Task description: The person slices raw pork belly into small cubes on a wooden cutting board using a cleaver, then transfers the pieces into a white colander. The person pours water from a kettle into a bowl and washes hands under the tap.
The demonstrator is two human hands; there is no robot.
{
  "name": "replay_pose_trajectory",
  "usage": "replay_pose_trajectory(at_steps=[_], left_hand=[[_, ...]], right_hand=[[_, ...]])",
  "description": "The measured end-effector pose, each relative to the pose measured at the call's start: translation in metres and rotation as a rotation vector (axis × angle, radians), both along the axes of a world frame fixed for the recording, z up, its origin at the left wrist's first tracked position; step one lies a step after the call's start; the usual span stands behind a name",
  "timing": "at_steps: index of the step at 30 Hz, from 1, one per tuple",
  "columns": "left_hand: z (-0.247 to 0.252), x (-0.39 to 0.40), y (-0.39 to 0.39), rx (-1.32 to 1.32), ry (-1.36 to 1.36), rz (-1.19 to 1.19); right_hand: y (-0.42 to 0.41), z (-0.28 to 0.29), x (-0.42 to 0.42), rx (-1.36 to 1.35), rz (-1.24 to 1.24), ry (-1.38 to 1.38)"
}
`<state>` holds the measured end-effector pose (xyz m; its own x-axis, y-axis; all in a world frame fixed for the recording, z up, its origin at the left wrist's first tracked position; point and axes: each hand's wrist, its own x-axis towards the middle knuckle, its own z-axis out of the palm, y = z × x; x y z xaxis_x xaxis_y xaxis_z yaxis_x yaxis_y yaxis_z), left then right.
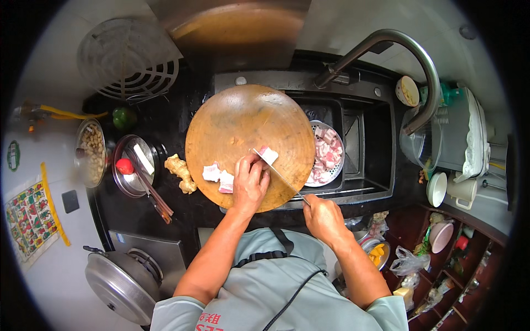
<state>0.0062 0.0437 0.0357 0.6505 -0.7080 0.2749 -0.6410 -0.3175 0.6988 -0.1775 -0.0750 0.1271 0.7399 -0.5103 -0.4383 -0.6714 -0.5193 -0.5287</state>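
Observation:
My right hand (325, 217) grips a knife (281, 177) whose thin blade slants across the round wooden chopping board (248, 116). Beside the blade's far end lies a chunk of raw pork (270, 155). My left hand (250, 182) is on the board with bent fingers close against the blade; whether meat is under them is hidden. Two more pork pieces, one (211, 172) and another (226, 182), lie just left of that hand. Right of the board, a white perforated colander (340, 167) holds several pork cubes (327, 155).
The board overlaps a black sink (379, 145) with a curved faucet (414, 45). To the left are ginger root (181, 173), a metal bowl (120, 180) with tongs (151, 190), a green pepper (124, 118) and a lidded wok (120, 285). Shelves (447, 265) stand at lower right.

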Motion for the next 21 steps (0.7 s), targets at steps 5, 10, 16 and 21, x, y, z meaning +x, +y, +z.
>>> replay_pose_trajectory(at_steps=[5,10,16,21], left_hand=[[-0.007,-0.002,-0.005,0.006,0.004,0.042],[-0.006,-0.002,-0.009,-0.029,-0.008,0.054],[-0.018,0.0,-0.011,-0.06,0.003,0.083],[-0.03,0.001,-0.01,-0.087,-0.02,0.074]], right_hand=[[-0.004,0.014,0.008,-0.053,0.05,0.053],[-0.007,0.013,0.01,-0.042,0.068,0.079],[-0.013,0.009,0.015,-0.048,0.119,0.124],[-0.021,0.007,0.029,-0.022,0.146,0.139]])
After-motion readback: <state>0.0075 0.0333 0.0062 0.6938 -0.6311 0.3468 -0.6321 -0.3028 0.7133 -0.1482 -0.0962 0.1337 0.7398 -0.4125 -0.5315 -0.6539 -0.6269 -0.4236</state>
